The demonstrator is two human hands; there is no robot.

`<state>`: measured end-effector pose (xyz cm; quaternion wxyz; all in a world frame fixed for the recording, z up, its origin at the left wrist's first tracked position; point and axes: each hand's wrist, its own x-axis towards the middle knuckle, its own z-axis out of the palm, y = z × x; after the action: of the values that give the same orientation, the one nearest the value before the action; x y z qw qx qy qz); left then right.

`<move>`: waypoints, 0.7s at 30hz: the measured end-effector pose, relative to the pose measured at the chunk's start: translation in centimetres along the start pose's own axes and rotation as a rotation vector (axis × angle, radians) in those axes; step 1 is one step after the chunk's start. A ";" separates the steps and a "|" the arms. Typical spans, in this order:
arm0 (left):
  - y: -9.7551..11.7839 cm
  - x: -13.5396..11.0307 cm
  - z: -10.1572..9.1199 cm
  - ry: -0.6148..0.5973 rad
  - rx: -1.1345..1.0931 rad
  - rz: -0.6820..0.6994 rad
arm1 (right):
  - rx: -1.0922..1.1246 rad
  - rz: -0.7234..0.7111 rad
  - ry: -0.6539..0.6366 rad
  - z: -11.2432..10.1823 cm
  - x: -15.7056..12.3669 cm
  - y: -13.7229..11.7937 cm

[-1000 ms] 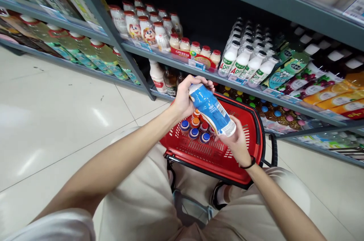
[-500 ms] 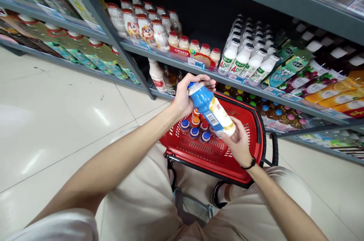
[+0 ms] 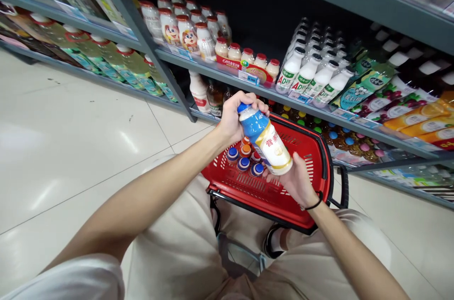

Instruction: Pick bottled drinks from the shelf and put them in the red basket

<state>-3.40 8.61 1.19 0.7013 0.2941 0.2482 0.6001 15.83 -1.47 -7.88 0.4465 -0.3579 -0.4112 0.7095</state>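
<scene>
A blue and cream drink bottle (image 3: 266,139) lies tilted between both my hands, above a red shopping basket (image 3: 319,158). My left hand (image 3: 234,118) is wrapped round its blue cap end. My right hand (image 3: 296,182), with a black band on the wrist, cups the bottle's bottom end. The cream label side with red characters faces up. Inside the basket stand several small bottles (image 3: 244,158) with blue and orange caps.
Grey store shelves (image 3: 220,71) run ahead, stocked with red-capped milk bottles (image 3: 184,30), white AD bottles (image 3: 308,71), juice bottles (image 3: 407,111) and green-labelled bottles (image 3: 117,61) to the left. Pale tiled floor (image 3: 71,139) spreads left. My knees in beige trousers are below the basket.
The bottle has been turned about its long axis: the barcode side has rolled away and the cream label now faces up. Both hands stayed on it above the basket.
</scene>
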 end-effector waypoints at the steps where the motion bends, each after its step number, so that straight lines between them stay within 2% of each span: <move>1: 0.1 0.0 0.1 0.002 0.000 -0.008 | 0.070 0.078 -0.071 0.1 -0.1 -0.3; 3: 0.2 -0.1 0.3 -0.008 -0.002 -0.014 | 0.149 0.114 -0.108 0.2 -0.3 -0.5; 6: 0.2 -0.1 0.5 0.013 0.008 -0.008 | 0.061 -0.001 0.010 0.0 -0.6 -0.4; 9: 0.2 0.0 0.4 0.079 0.050 -0.006 | -0.112 -0.186 0.182 -0.6 -0.6 0.2; 11: 0.0 0.1 0.2 0.080 0.056 -0.004 | -0.225 -0.309 0.253 -1.0 -0.5 0.6; 17: -0.4 0.3 -0.2 0.081 0.040 -0.009 | -0.576 -0.570 0.322 -2.5 -0.5 0.9; 21: -0.3 0.3 0.1 0.121 0.035 -0.021 | -0.912 -0.812 0.362 -3.6 -0.4 0.4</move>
<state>-3.12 8.90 1.04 0.6859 0.2667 0.3038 0.6051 18.98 -0.96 -9.66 0.5452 -0.4418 -0.6929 0.1655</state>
